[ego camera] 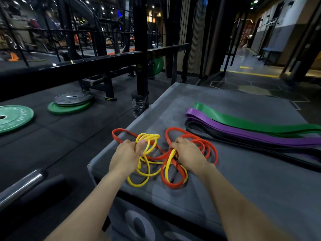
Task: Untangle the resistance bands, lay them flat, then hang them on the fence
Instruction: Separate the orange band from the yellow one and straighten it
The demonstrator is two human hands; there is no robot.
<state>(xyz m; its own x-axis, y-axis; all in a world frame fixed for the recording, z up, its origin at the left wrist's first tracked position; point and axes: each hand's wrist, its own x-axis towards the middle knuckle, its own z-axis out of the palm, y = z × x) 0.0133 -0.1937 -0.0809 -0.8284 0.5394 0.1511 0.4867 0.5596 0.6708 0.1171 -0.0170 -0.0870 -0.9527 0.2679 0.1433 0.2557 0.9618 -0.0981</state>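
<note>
Head camera, looking down at a grey padded gym platform (251, 180) in a dim weight room. Along its far right side three wide rubber resistance bands already lie flat and side by side: a green band (243, 121), a purple band (243, 134) and a black band (225, 140), which seems to be more than one layer, though the light is too poor to be sure. That part of the job looks done.

Near the front left corner of the platform, a thin yellow rubber band (147, 168) and a thin orange-red rubber band (211, 148) are still knotted into one loose heap of loops, each crossing through the other. Nothing hangs yet on the black metal fence rail (104, 62) that runs across the background beyond the platform. So, as I judge it, untangling is in progress, with flattening two bands and all the hanging left.

Both bare forearms reach in from the bottom edge. The left hand (127, 153) pinches a bunch of yellow loops between thumb and curled fingers. The right hand (187, 153), palm down, curls its fingers around strands where yellow and orange-red cross.

Green weight plates (12, 117) lie on the dark floor to the left.
</note>
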